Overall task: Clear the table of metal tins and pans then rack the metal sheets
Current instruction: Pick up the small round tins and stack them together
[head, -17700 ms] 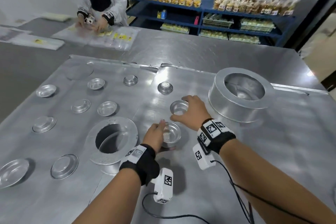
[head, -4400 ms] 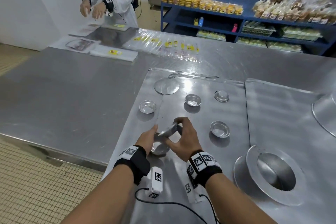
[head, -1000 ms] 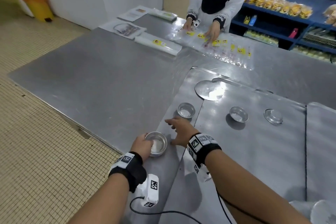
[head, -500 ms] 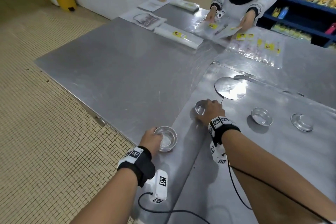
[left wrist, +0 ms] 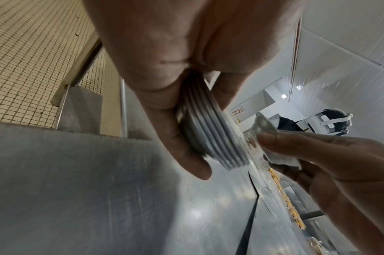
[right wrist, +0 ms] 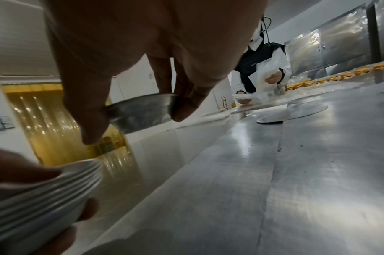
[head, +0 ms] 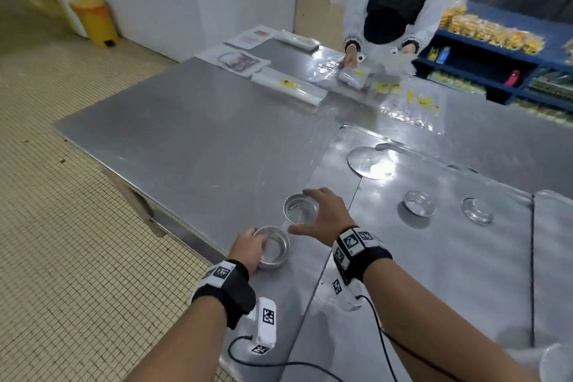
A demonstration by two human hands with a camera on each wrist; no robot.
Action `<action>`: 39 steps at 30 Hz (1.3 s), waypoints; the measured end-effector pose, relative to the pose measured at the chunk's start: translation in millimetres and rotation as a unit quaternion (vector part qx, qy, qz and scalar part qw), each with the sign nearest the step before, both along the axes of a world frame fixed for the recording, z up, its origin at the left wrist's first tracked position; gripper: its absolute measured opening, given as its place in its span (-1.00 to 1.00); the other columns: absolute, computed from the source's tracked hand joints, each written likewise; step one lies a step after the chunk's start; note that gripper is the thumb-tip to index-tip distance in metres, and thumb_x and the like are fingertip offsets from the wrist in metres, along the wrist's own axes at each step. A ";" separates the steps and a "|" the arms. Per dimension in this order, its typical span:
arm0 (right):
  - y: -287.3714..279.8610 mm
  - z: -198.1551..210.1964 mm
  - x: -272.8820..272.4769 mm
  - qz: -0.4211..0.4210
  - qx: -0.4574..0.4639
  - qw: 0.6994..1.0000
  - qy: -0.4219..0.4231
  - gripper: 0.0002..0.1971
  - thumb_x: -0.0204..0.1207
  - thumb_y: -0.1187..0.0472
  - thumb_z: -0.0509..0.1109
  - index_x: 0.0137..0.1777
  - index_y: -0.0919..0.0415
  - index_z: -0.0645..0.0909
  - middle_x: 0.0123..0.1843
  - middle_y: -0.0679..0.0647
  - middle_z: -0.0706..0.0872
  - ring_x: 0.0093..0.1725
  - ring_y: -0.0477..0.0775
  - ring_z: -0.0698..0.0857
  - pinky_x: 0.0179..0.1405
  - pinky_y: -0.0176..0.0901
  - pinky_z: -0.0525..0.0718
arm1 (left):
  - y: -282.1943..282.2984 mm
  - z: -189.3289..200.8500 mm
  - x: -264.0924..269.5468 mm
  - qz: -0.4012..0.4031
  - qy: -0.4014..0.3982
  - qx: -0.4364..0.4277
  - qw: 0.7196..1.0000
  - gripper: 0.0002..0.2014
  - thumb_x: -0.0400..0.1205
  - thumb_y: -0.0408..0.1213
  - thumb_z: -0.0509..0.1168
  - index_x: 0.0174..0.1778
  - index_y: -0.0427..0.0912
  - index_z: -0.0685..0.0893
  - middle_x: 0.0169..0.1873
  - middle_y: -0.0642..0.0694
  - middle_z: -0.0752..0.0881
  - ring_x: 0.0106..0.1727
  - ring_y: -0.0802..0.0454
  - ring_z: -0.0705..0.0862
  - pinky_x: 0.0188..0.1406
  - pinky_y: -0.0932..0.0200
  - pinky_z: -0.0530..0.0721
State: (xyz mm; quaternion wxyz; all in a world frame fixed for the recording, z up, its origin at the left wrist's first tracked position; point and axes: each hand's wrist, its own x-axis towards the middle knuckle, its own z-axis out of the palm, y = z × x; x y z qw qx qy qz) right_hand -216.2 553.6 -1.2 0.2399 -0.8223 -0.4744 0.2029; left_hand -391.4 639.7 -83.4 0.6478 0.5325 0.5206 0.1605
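Note:
My left hand [head: 248, 250] grips a nested stack of small round metal tins [head: 273, 250] near the table's front-left edge; the ribbed rims of the stack [left wrist: 210, 131] show between thumb and fingers. My right hand [head: 322, 217] pinches a single small tin [head: 300, 209] by its rim, lifted off the sheet, just beyond and right of the stack; in the right wrist view the tin [right wrist: 143, 110] hangs between thumb and fingers. Two more small tins [head: 418, 207] [head: 477, 210] sit on the metal sheet [head: 434, 257]. A flat round disc [head: 370, 161] lies farther back.
A second metal sheet [head: 555, 257] adjoins on the right. Another person [head: 393, 3] handles plastic bags [head: 409, 102] at the table's far side. Blue shelves [head: 496, 49] of packaged goods stand behind. The table edge [head: 186, 226] drops to tiled floor on the left.
My right hand has picked the tin up from the sheet and brought it back toward the stack in my left hand. The camera view has shifted slightly.

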 end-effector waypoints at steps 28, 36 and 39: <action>-84.6 -1.1 -34.5 0.017 0.053 0.998 0.001 -0.08 0.19 -0.19 0.70 0.56 0.02 0.47 0.51 -0.09 0.53 0.47 -0.06 0.44 0.53 -0.21 0.35 | -48.1 42.1 50.3 -0.137 -0.025 0.009 0.990 -0.77 0.53 -0.56 0.28 -0.06 -0.17 0.71 -0.21 -0.32 0.76 -0.19 -0.22 0.72 -0.20 -0.07 0.66; -102.8 -13.8 14.4 0.001 -0.023 0.999 0.041 0.02 0.13 0.08 0.77 0.62 0.07 0.38 0.50 0.02 0.54 0.38 0.01 0.57 0.41 -0.20 0.51 | -52.5 14.9 77.9 -0.140 -0.027 -0.001 0.990 -0.79 0.39 -0.40 0.34 -0.10 -0.09 0.74 -0.16 -0.27 0.79 -0.05 -0.32 0.77 0.11 -0.41 0.74; -111.1 -23.0 43.2 -0.041 -0.046 0.998 0.021 -0.16 0.25 0.19 0.68 0.57 0.08 0.46 0.43 0.00 0.57 0.30 -0.01 0.61 0.30 -0.29 0.54 | -57.2 21.3 85.0 -0.137 -0.039 -0.037 0.989 -0.79 0.38 -0.39 0.33 -0.14 -0.07 0.76 -0.30 -0.27 0.71 -0.20 -0.27 0.72 -0.05 -0.59 0.72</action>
